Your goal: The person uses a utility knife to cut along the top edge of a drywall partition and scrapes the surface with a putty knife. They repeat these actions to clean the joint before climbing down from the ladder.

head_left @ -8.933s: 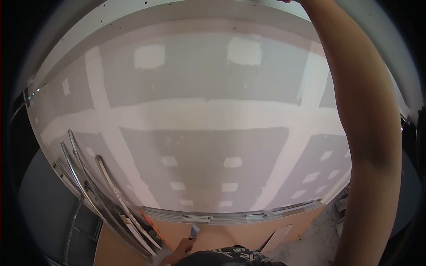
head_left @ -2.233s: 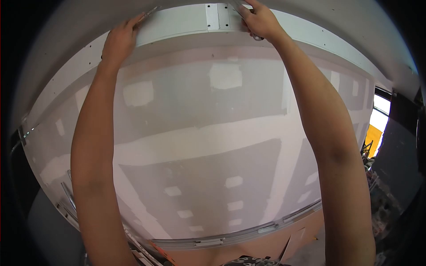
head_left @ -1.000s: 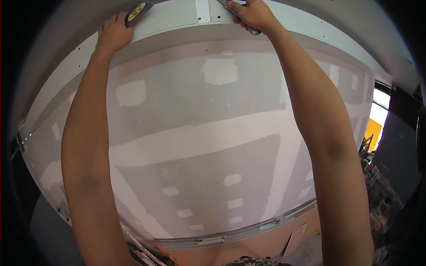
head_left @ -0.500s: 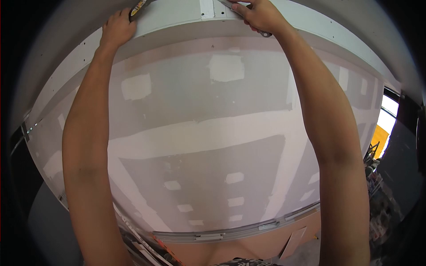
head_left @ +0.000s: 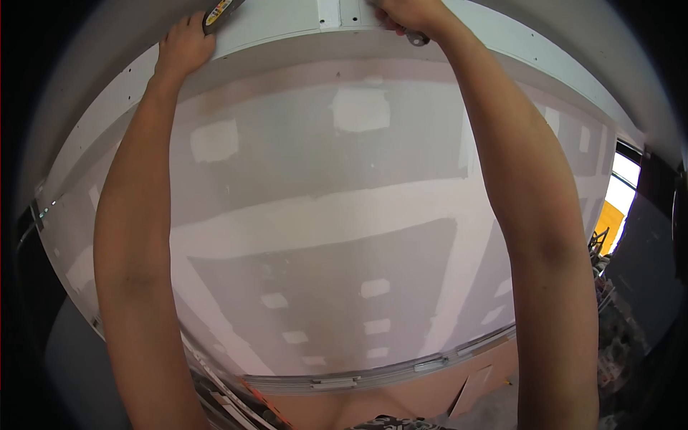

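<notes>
Both arms reach up to a pale board edge [head_left: 279, 25] at the top of the view. My left hand [head_left: 186, 46] is closed round a dark-handled tool with a yellow label [head_left: 218, 14], whose far end is cut off by the frame. At the top centre-right, my right hand [head_left: 416, 16] is wrapped round a tool with a grey, rounded handle end [head_left: 417, 38]; its front part is out of view. Between the hands a white strip [head_left: 329, 13] crosses the board, beside small dark screw spots.
A large plasterboard wall [head_left: 315, 158] with pale filler patches [head_left: 360, 109] spans the middle. Metal strips [head_left: 337, 383] lie along its lower edge. Long pieces [head_left: 229, 401] stand at the lower left. An opening with something yellow [head_left: 609, 218] shows at the right.
The view has shifted slightly, so the wall patches sit a little further left. My right hand has moved up and left, and its tool's front part has left the view.
</notes>
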Action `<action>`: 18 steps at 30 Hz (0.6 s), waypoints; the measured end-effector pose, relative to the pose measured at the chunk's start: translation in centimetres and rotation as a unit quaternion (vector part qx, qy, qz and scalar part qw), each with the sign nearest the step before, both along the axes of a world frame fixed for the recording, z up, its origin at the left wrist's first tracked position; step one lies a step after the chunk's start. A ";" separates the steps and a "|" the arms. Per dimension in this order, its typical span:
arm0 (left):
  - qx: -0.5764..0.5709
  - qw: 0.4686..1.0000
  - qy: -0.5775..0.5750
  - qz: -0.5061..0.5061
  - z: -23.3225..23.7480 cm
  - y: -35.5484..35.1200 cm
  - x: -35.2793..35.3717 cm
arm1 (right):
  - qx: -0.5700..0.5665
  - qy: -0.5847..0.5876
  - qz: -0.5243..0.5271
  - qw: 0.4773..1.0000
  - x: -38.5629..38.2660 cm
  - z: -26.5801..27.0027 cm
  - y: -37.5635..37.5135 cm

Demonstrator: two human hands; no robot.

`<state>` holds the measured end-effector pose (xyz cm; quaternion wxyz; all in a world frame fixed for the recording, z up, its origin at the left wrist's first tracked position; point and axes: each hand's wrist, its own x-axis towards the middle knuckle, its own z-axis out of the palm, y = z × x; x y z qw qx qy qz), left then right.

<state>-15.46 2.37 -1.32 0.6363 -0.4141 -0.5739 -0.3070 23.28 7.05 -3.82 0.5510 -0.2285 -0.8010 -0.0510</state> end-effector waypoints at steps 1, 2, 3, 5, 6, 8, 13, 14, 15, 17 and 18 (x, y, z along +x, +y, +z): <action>-0.003 1.000 -0.003 0.001 -0.1 0.1 -0.1 | -0.008 -0.002 -0.022 1.000 0.1 -0.1 -0.3; 0.008 1.000 0.003 -0.007 0.0 0.4 -0.3 | -0.014 -0.004 -0.044 0.999 0.1 -0.1 -0.2; 0.019 1.000 0.009 -0.015 0.1 0.6 -0.5 | -0.014 -0.006 -0.044 0.999 0.0 -0.2 0.2; 0.013 1.000 0.008 -0.017 0.5 0.6 -1.1 | 0.029 0.006 -0.035 0.999 -0.3 -0.6 0.4; 0.007 1.000 0.008 -0.019 0.7 0.7 -1.6 | 0.029 0.005 -0.034 0.999 -0.4 -0.6 0.3; 0.006 1.000 0.010 -0.015 0.9 1.0 -2.0 | -0.011 0.019 -0.070 0.997 -0.6 -0.6 0.2; 0.017 1.000 0.016 -0.004 0.7 1.0 -2.0 | 0.002 0.032 -0.056 0.998 -0.8 -0.9 0.3; 0.024 0.999 0.026 -0.010 0.9 1.3 -2.1 | 0.001 0.037 -0.053 0.998 -0.8 -0.8 0.4; 0.029 0.999 0.037 -0.016 0.9 1.6 -2.3 | 0.000 0.037 -0.052 0.998 -0.9 -0.9 0.5; 0.015 1.000 0.018 -0.012 1.2 1.7 -2.3 | 0.008 0.033 -0.054 0.998 -0.8 -1.0 0.4; 0.002 1.000 0.000 -0.009 1.4 1.8 -2.3 | 0.007 0.032 -0.054 0.998 -0.8 -1.0 0.2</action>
